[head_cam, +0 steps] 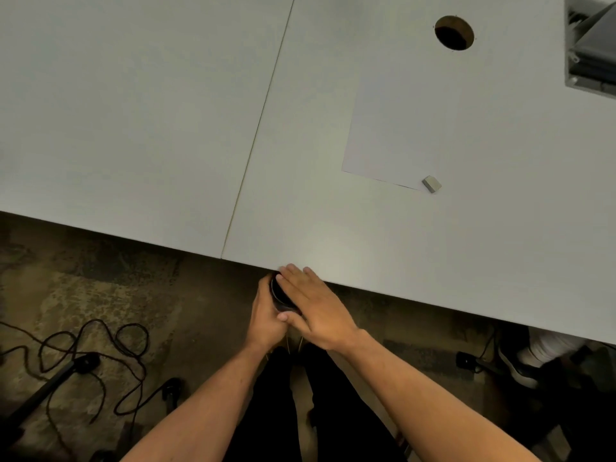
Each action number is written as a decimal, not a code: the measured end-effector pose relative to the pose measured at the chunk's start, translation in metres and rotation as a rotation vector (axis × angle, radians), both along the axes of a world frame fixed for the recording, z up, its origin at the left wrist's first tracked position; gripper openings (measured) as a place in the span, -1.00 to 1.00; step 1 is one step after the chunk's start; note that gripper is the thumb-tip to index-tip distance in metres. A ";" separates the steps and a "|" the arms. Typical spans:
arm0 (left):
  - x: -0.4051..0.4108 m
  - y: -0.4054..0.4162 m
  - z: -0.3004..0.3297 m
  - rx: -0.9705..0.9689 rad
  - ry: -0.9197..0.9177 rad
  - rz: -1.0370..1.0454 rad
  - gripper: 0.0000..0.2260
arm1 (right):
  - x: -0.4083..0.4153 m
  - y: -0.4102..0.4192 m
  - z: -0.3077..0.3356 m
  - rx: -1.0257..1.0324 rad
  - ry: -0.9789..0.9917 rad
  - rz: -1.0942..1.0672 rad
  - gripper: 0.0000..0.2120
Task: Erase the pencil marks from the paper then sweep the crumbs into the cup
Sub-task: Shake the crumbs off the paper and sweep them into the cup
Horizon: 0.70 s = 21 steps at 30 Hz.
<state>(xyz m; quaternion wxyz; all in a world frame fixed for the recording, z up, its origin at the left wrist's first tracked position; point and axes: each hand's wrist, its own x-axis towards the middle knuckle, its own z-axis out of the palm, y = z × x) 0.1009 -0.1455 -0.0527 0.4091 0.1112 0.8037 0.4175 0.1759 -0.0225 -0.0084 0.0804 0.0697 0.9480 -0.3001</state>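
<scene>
So I've got the black cup (pixel 279 295) in my left hand (pixel 266 316), fingers wrapped around its side, holding it just below the near edge of the grey table (pixel 166 128). My right hand (pixel 316 305) is flat and open, palm down, fingers together, lying across the cup's mouth with the fingertips reaching onto the table edge, not gripping anything. The sheet of paper (pixel 400 128) is well off to the right, farther back on the tabletop, and the little eraser (pixel 432 184) sits at its near right corner. Can't make out any crumbs or pencil marks from here. There's a round cable hole (pixel 454 32) beyond the paper.
</scene>
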 end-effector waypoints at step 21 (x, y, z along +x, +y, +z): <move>0.009 -0.055 0.086 0.114 0.087 0.049 -0.15 | 0.067 0.077 0.012 0.206 -0.176 -0.405 -0.35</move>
